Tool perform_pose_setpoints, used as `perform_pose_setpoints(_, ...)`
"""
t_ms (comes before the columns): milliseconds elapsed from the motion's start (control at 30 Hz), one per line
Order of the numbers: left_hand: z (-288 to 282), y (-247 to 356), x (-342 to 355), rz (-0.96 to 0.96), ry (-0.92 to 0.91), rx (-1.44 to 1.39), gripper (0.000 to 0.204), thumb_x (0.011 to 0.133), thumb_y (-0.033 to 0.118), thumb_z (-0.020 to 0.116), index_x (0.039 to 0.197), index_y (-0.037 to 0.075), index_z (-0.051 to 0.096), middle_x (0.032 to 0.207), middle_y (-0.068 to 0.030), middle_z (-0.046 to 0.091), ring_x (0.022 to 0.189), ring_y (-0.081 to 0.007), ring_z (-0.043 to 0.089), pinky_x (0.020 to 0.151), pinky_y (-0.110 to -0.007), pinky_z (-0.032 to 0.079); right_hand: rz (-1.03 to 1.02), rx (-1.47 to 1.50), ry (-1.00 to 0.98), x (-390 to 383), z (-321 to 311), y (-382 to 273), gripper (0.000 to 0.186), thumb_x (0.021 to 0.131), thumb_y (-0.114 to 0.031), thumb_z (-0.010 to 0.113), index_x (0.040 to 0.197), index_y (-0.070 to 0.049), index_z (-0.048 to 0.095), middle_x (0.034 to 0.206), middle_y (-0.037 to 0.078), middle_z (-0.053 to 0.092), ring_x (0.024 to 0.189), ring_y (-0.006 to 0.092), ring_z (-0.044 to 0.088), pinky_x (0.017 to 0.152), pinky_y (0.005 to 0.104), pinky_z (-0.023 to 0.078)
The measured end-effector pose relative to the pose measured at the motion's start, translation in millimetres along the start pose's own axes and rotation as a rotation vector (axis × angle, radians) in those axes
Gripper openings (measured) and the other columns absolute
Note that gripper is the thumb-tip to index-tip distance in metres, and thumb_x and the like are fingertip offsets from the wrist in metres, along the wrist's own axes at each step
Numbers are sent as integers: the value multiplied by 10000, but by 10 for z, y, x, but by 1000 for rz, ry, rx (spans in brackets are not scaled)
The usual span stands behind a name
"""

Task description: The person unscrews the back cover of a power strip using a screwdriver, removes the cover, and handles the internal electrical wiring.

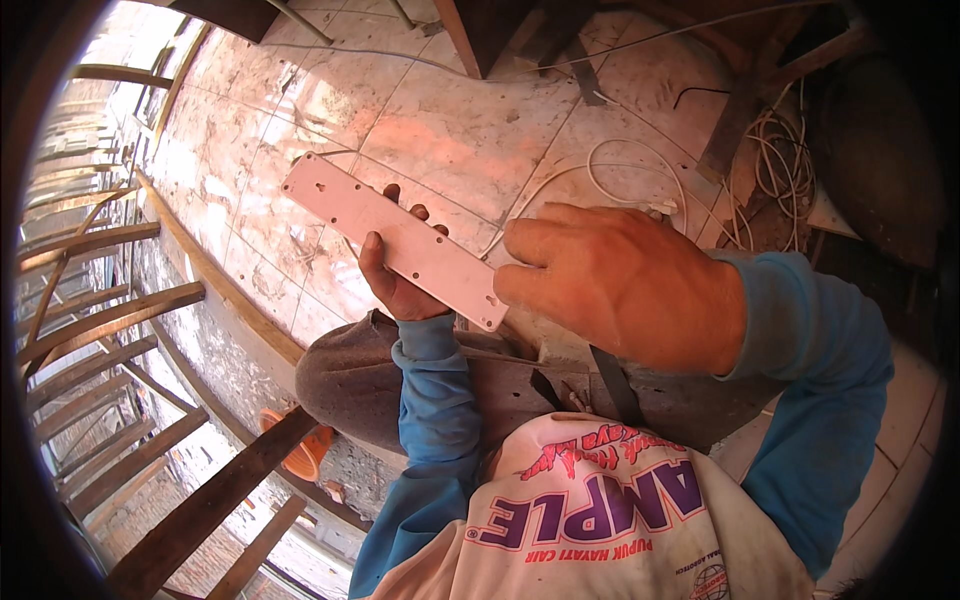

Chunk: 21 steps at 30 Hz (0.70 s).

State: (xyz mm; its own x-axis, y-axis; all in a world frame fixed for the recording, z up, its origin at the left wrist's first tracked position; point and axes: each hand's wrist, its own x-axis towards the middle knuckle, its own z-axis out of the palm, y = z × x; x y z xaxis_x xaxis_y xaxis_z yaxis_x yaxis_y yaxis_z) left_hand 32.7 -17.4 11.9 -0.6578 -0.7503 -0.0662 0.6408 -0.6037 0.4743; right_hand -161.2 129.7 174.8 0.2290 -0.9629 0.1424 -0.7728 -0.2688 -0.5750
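A long white power strip [390, 235] is held up in front of me with its back face showing, several screw holes along it and a keyhole slot near each end. My left hand [398, 270] is closed around its middle from below, thumb on the near edge and fingertips at the far edge. At the strip's near right end, my right hand [625, 285] is closed with its fingers curled, knuckles up. Its fingertips are at or very near that end; whatever it may grip is hidden. Behind it a white cable [592, 165] loops over the floor.
Dirty floor tiles [440, 130] lie beneath. To the right is a tangled cable coil [780, 165] near dark wooden furniture legs [725, 140]. A slatted wooden railing [110, 240] runs along the left, with an orange container [305, 455] beside it. My bent knee [345, 370] is below the strip.
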Motion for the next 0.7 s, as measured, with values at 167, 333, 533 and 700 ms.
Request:
perform_pose_setpoints(167, -35, 6, 3, 14, 3, 6, 654, 934, 336, 562, 1498, 94, 338, 1443, -130, 485, 1106, -269, 603, 847, -464, 610, 217, -7, -148, -13, -51, -48, 158, 831, -82, 614, 971, -13, 589, 887, 188, 594, 781, 358, 663, 676, 458, 546)
perform_pose_setpoints(333, -27, -2, 8, 10, 2, -25, 649, 935, 334, 560, 1496, 92, 340, 1441, -129, 487, 1110, -272, 602, 849, -464, 609, -4, -43, 20, -1, 9, 20, 191, 821, -92, 634, 989, -15, 586, 873, 191, 597, 771, 363, 671, 673, 442, 556)
perform_pose_setpoints(533, 96, -26, 1, 58, 85, 51, 670, 925, 350, 585, 1475, 38, 364, 1219, -172, 577, 963, -263, 657, 784, -405, 632, 252, -62, -207, 14, -111, -83, 179, 817, -101, 642, 969, -19, 597, 867, 185, 600, 780, 357, 678, 674, 436, 561)
perform_pose_setpoints(700, -27, -19, 21, 58, 25, 18, 640, 941, 328, 554, 1492, 80, 343, 1443, -129, 478, 1112, -267, 598, 841, -458, 618, 78, -98, -57, -16, -44, -22, 171, 805, -106, 643, 949, -22, 607, 842, 172, 625, 782, 344, 690, 671, 431, 561)
